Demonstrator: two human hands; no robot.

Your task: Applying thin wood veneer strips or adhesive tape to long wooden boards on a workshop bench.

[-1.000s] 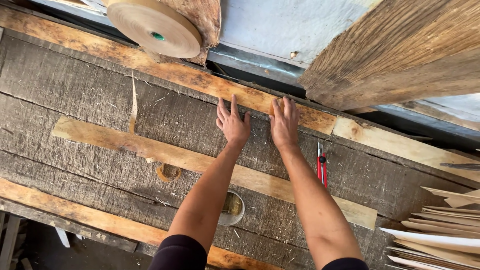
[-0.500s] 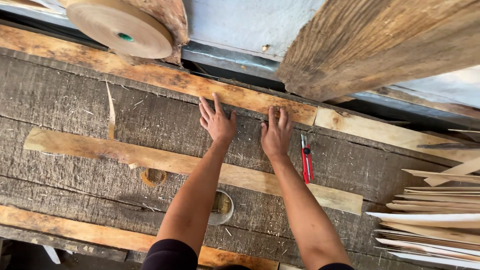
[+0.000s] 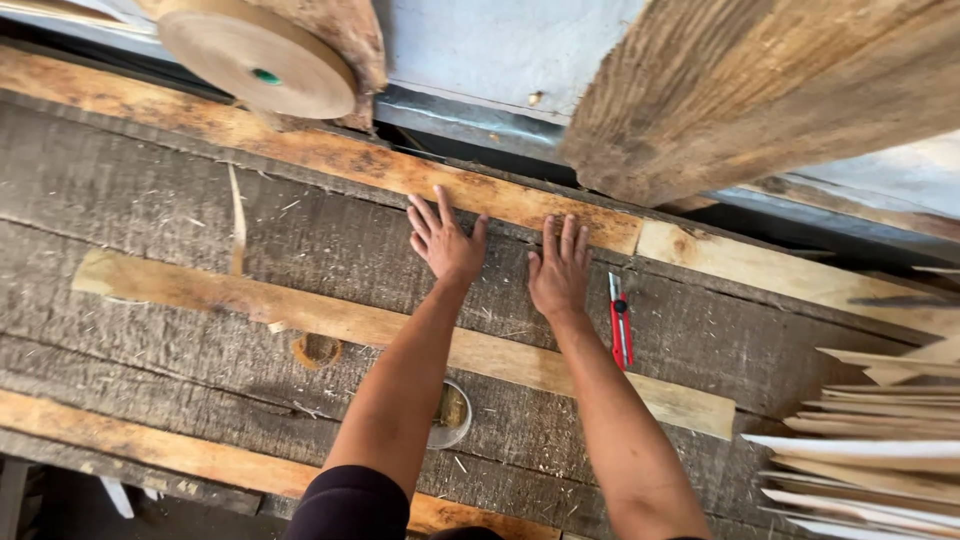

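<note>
My left hand (image 3: 443, 240) and my right hand (image 3: 560, 270) lie flat, palms down and fingers spread, on a dark grey weathered sheet (image 3: 330, 255) covering the workbench. Both hold nothing. Their fingertips reach the pale wooden rail (image 3: 330, 155) along the far edge. A red utility knife (image 3: 620, 322) lies just right of my right hand. A long light wooden slat (image 3: 300, 312) crosses the bench under my forearms.
A roll of brown paper tape (image 3: 258, 60) hangs at the upper left. A thick rough beam (image 3: 760, 90) slants across the upper right. Stacked thin veneer strips (image 3: 870, 440) sit at the right. A small round tape roll (image 3: 450, 415) lies below my left forearm. Another wooden rail (image 3: 150, 445) runs along the near edge.
The view has shifted, so everything sits slightly further right in the frame. Both hands stay flat on the grey sheet, side by side, with fingers a little more spread.
</note>
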